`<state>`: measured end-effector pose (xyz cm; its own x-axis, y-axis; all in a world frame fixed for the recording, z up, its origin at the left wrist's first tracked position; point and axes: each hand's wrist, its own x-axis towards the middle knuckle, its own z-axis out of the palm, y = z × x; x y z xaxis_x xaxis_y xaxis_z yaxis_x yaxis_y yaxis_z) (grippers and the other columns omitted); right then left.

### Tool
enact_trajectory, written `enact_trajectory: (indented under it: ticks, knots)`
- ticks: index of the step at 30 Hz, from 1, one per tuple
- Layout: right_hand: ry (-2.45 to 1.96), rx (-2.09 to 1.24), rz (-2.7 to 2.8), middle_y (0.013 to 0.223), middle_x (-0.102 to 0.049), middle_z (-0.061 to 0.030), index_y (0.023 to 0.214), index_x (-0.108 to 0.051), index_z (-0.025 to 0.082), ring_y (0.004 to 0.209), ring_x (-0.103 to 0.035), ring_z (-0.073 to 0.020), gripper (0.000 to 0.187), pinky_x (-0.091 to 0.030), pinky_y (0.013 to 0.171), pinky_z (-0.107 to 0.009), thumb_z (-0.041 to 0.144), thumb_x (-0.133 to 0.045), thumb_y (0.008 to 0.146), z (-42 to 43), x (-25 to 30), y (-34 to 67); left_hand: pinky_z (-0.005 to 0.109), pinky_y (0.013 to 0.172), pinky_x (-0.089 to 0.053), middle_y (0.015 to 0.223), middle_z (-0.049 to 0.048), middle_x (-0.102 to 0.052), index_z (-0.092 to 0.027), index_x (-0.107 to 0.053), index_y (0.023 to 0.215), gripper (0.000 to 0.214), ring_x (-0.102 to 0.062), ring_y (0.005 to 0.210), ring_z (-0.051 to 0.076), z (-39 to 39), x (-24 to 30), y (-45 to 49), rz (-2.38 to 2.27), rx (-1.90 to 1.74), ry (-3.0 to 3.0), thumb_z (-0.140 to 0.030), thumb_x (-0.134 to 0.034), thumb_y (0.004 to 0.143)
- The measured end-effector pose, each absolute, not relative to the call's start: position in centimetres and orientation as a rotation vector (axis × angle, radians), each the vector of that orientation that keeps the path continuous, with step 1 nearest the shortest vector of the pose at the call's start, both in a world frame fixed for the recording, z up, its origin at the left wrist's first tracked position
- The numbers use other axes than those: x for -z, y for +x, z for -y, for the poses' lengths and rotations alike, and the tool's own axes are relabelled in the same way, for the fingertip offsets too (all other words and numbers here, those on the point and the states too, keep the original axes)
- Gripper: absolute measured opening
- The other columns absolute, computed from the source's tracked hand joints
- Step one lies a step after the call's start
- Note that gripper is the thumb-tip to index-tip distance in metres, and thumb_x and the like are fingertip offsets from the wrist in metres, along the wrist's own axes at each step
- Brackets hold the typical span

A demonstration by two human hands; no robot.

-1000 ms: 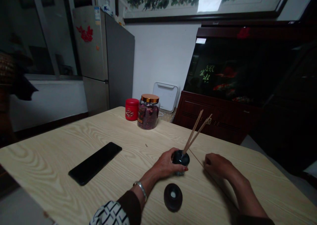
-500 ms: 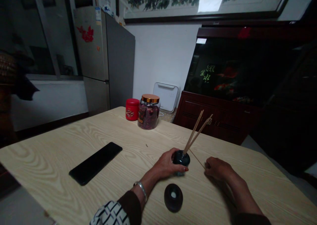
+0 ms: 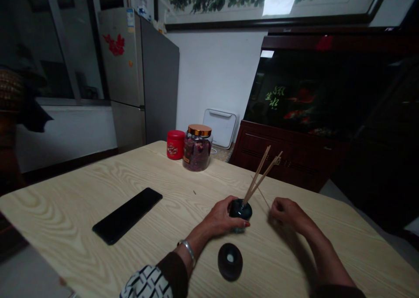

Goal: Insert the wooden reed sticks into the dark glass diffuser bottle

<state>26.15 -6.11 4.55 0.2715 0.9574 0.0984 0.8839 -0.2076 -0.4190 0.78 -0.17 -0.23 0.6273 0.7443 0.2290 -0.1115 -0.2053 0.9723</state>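
A small dark glass diffuser bottle (image 3: 241,209) stands on the table with several thin reed sticks (image 3: 260,178) leaning out of its neck. My left hand (image 3: 220,217) is wrapped round the bottle from the left, thumb in front. To the right of it, my right hand (image 3: 286,213) is pinched closed on one thin reed stick (image 3: 262,195), which points up and left behind the bottle's sticks. Closer to me lies a round dark cap (image 3: 230,262) with a pale spot at its centre.
A black phone (image 3: 127,216) lies on the wooden table (image 3: 170,232) at the left. Toward the far edge stand a red canister (image 3: 176,145) and a glass jar of dried flowers (image 3: 197,151) with a copper-coloured lid. A tiny brown bit (image 3: 194,192) rests mid-table.
My right hand has risen slightly, and the reed stick in it now reaches higher, its tip above the bottle's neck. My left hand stays on the bottle.
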Motion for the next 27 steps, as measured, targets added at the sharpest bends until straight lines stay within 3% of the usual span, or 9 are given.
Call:
enact_trajectory:
  ticks: [4,7,10,14,27]
  knots:
    - [-1.95,-0.34,1.577,0.064,-0.065,-0.0009,0.084,-0.064,0.018,0.059,-0.06,-0.0158,0.015,-0.043,0.054,-0.026,0.027,-0.056,0.075,5.9,-5.3,26.7,0.031,0.081,-0.047,0.093,0.005,-0.067,-0.015,-0.064,0.111,0.064,-0.06,0.089,0.021,0.2,0.2,0.7,-0.549,-0.858,1.612,-0.035,-0.088,0.056]
    - [-1.632,-0.519,1.292,0.07,-0.066,-0.0026,0.094,-0.065,0.016,0.058,-0.059,-0.015,0.029,-0.045,0.051,-0.026,0.035,-0.067,0.072,6.3,-6.5,26.5,0.03,0.082,-0.046,0.094,0.0049,-0.067,-0.015,-0.063,0.111,0.063,-0.06,0.088,0.02,0.2,0.0,0.6,-0.542,-0.844,1.611,-0.034,-0.088,0.057]
    - [-1.359,-0.667,1.019,0.082,-0.07,-0.0057,0.089,-0.068,0.016,0.065,-0.062,-0.0138,0.034,-0.048,0.053,-0.023,0.036,-0.08,0.064,7.1,-8.3,25.7,0.03,0.081,-0.046,0.095,0.0048,-0.067,-0.015,-0.063,0.111,0.062,-0.06,0.088,0.02,0.3,0.0,0.6,-0.538,-0.847,1.61,-0.034,-0.088,0.057]
    - [-1.114,-0.746,0.878,0.083,-0.07,-0.004,0.081,-0.07,0.018,0.067,-0.063,-0.0116,0.032,-0.05,0.052,-0.018,0.034,-0.087,0.058,7.8,-10.6,23.9,0.03,0.081,-0.047,0.096,0.0055,-0.067,-0.015,-0.063,0.112,0.063,-0.061,0.089,0.02,0.2,0.1,0.6,-0.518,-0.848,1.59,-0.033,-0.088,0.057]
    - [-1.087,-0.53,1.071,0.084,-0.069,-0.0031,0.086,-0.066,0.019,0.07,-0.066,-0.0142,0.023,-0.051,0.055,-0.022,0.034,-0.078,0.073,7.3,-10.9,20.5,0.031,0.079,-0.047,0.092,0.0055,-0.066,-0.015,-0.063,0.112,0.065,-0.06,0.088,0.021,0.2,0.0,0.6,-0.567,-0.846,1.638,-0.036,-0.088,0.056]
